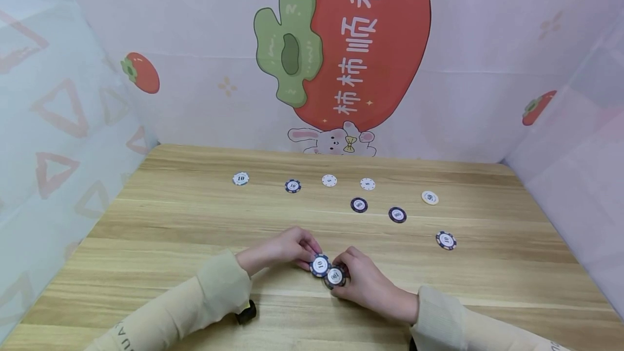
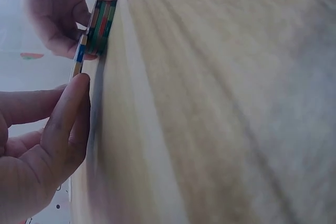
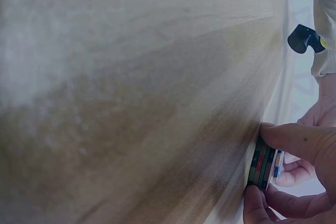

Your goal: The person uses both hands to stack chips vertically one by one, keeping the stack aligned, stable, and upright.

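Note:
Near the front middle of the table, my left hand (image 1: 296, 248) pinches a blue-and-white poker chip (image 1: 320, 265) marked 10 by its edge. My right hand (image 1: 363, 280) grips a short stack of poker chips (image 1: 335, 276), with a dark chip marked 100 on top. In the left wrist view, the stack's edges (image 2: 103, 24) show green and red bands, and it sits on the table between thumb and fingers. The blue chip (image 2: 80, 54) is raised beside the stack's top face, close against or overlapping its rim. Whether they touch I cannot tell.
Farther back on the wooden table (image 1: 195, 221), several single chips lie flat and spread out, among them a white chip (image 1: 329, 180), a dark chip (image 1: 359, 205), a cream chip (image 1: 430, 197) and a blue chip (image 1: 446, 240). A printed cloth (image 1: 205, 96) hangs behind the table.

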`<state>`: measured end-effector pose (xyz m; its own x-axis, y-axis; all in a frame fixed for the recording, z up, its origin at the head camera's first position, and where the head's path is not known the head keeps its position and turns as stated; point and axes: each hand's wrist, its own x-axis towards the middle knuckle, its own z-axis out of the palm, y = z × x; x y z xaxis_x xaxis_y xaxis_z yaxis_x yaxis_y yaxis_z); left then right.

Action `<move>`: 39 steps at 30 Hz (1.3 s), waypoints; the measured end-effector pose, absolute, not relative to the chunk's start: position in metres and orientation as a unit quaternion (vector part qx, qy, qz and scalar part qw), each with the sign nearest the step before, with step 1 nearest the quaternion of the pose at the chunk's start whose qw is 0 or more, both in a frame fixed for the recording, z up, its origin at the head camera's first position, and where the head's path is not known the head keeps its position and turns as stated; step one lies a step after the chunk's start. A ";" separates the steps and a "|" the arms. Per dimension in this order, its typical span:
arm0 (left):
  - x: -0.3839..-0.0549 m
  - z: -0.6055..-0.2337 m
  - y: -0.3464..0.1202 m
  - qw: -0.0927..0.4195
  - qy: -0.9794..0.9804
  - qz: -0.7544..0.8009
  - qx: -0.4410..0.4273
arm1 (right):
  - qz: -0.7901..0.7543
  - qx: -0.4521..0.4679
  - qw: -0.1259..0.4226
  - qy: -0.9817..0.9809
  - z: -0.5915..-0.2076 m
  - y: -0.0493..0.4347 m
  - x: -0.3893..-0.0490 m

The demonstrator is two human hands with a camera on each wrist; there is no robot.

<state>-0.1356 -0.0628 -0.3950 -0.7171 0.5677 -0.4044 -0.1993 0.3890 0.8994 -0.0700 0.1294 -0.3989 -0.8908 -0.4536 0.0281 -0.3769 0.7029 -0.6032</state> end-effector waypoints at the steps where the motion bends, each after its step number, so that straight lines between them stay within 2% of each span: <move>1: -0.135 -0.395 -0.062 0.353 0.754 0.541 0.122 | -0.312 -0.225 0.061 0.921 -0.399 0.129 -0.070; 14: -0.129 -0.396 -0.056 0.314 0.782 0.525 0.121 | -0.315 -0.222 0.068 0.920 -0.399 0.130 -0.070; 30: -0.123 -0.395 -0.051 0.316 0.779 0.525 0.136 | -0.309 -0.216 0.082 0.923 -0.397 0.130 -0.071; 39: -0.118 -0.394 -0.045 0.291 0.795 0.506 0.164 | -0.315 -0.220 0.079 0.920 -0.397 0.130 -0.070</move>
